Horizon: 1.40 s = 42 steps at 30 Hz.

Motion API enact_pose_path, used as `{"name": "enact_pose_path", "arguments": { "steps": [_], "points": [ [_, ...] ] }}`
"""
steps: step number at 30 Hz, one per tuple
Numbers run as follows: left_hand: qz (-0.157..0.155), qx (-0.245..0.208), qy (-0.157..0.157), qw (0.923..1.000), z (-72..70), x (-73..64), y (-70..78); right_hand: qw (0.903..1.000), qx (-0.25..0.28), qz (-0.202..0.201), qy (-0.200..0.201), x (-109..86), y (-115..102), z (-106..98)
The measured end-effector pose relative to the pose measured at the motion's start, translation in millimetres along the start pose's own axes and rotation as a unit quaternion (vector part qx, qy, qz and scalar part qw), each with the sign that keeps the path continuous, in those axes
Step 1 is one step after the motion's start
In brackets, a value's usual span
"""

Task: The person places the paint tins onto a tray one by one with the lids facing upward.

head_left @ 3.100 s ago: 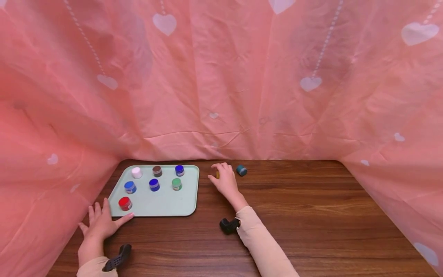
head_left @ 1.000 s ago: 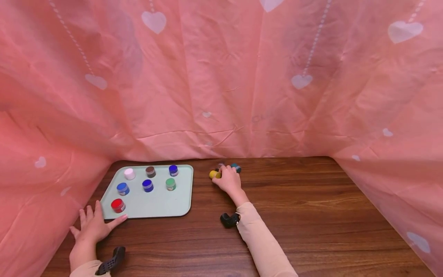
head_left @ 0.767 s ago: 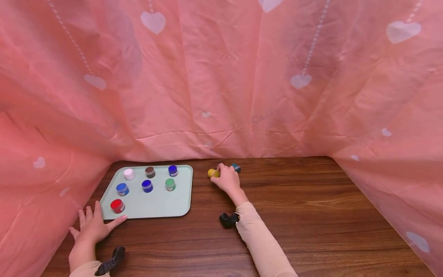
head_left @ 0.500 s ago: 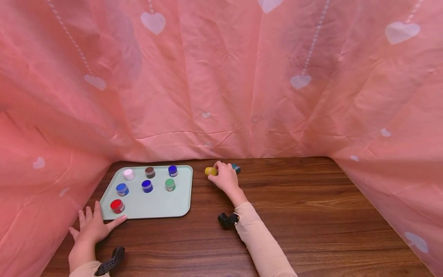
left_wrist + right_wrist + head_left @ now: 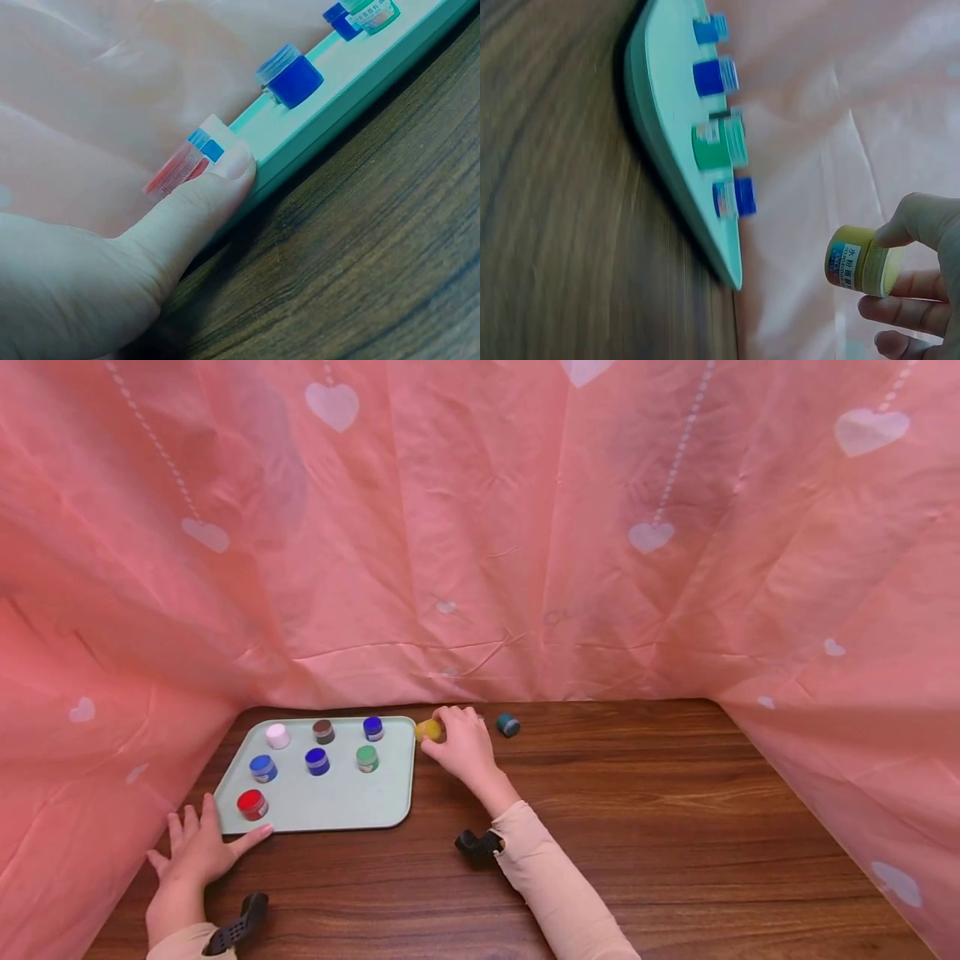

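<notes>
My right hand [image 5: 467,750] pinches a small yellow paint jar [image 5: 428,731] between thumb and fingers, by the back right corner of the tray. In the right wrist view the yellow jar [image 5: 855,259] is tilted on its side, apart from the tray, its label showing. My left hand [image 5: 197,852] lies with fingers spread at the front left corner of the pale green tray [image 5: 352,806]. Its thumb rests on the tray's front rim in the left wrist view. Close to that thumb stands a red paint jar [image 5: 252,805].
Also on the tray are white [image 5: 277,736], brown [image 5: 323,732] and green [image 5: 367,758] jars, plus several blue ones, including a light blue jar [image 5: 263,768]. A teal jar [image 5: 508,725] lies on the wooden table [image 5: 675,827]. Pink curtain [image 5: 480,568] surrounds the table.
My right hand has taken hold of the yellow jar and carried it left to the tray's right side. The teal jar is now uncovered. My left hand stays at the tray's corner.
</notes>
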<state>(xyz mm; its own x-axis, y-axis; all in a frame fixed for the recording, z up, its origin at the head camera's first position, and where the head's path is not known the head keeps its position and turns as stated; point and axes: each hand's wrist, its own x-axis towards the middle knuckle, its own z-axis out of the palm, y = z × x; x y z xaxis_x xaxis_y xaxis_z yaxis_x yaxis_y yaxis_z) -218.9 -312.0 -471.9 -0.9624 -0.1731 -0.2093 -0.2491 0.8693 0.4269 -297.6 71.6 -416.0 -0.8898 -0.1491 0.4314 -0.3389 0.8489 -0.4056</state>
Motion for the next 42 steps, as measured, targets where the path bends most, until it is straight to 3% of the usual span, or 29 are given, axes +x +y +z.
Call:
{"name": "enact_pose_path", "arguments": {
  "steps": [14, 24, 42],
  "points": [
    [-0.003, -0.005, -0.007, 1.0, -0.9, -1.9, 0.1, 0.993, -0.042, -0.111, -0.008, -16.7, -46, 13],
    [0.002, -0.009, -0.001, 1.0, 1.5, -0.4, 4.4, 0.9781, -0.095, -0.185, 0.008, -27.8, -65, 30],
    [-0.004, -0.009, -0.003, 0.9999, 1.7, 0.1, 8.0, 0.9639, -0.128, -0.23, -0.041, -33.2, -105, 56]
  ]
}}
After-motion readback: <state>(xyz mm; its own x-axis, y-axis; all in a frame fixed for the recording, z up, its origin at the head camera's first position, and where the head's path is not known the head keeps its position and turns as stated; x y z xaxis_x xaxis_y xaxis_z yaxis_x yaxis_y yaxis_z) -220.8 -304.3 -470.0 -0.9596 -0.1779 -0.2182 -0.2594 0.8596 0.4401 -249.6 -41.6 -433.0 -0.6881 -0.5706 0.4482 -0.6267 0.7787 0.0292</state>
